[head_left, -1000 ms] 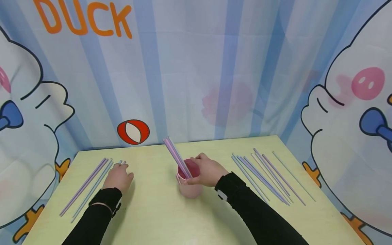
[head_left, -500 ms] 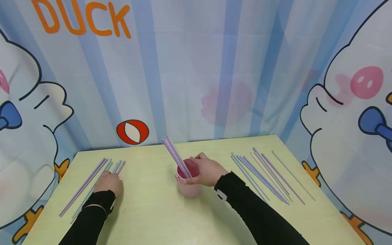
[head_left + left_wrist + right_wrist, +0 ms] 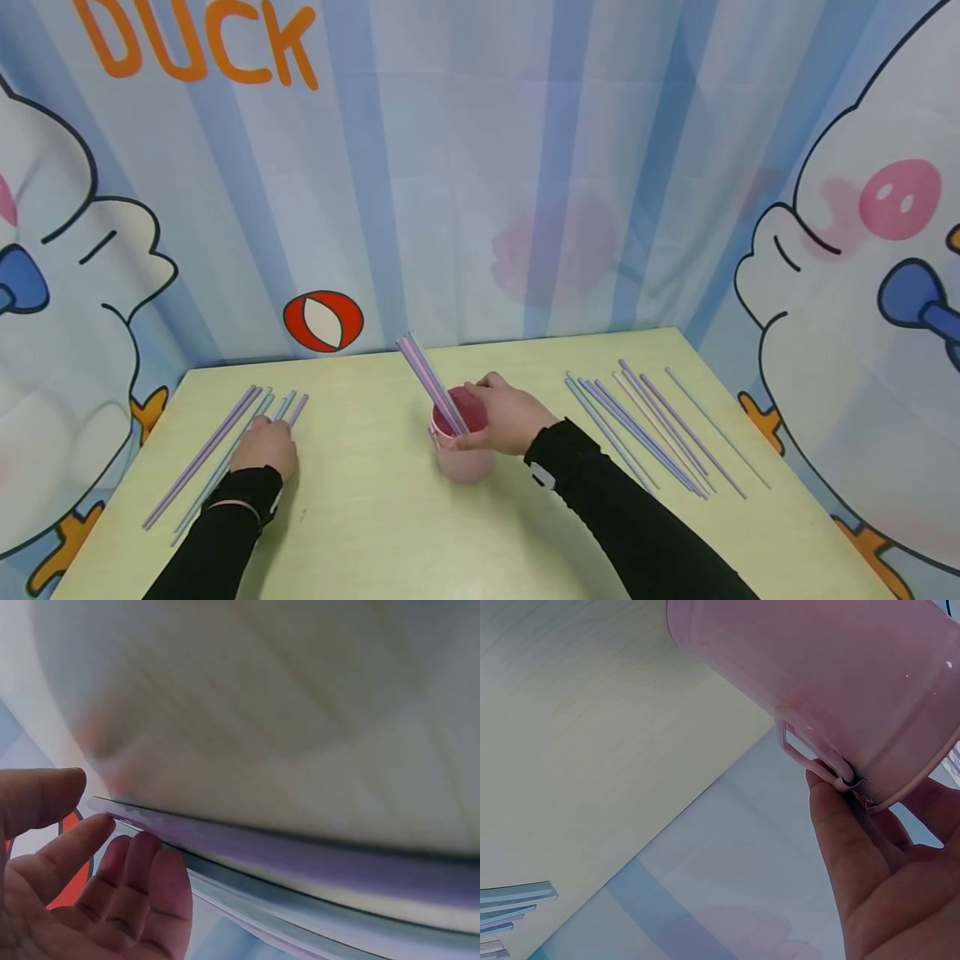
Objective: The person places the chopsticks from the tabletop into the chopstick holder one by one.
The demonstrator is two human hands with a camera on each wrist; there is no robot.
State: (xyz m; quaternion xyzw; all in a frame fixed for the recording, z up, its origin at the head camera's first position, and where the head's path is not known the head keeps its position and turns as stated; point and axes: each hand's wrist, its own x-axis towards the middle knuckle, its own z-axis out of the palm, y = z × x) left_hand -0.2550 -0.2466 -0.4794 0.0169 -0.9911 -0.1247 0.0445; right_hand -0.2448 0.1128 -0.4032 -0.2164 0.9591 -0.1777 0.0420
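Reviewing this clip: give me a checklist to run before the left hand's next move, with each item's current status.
1. Pink bucket steadied: ok; the right hand holds it at the rim.
2. Room in the bucket: ok; the sticks inside lean to one side, with bare interior beside them.
3. Left hand at the left-side sticks: ok.
4. Firm pinch on a stick: not ok; in the left wrist view, the thumb stands apart from the purple stick.
5. Number of sticks under the left hand: cannot tell; it partly covers them.
6. Right-side sticks undisturbed: ok; neither hand holds them.
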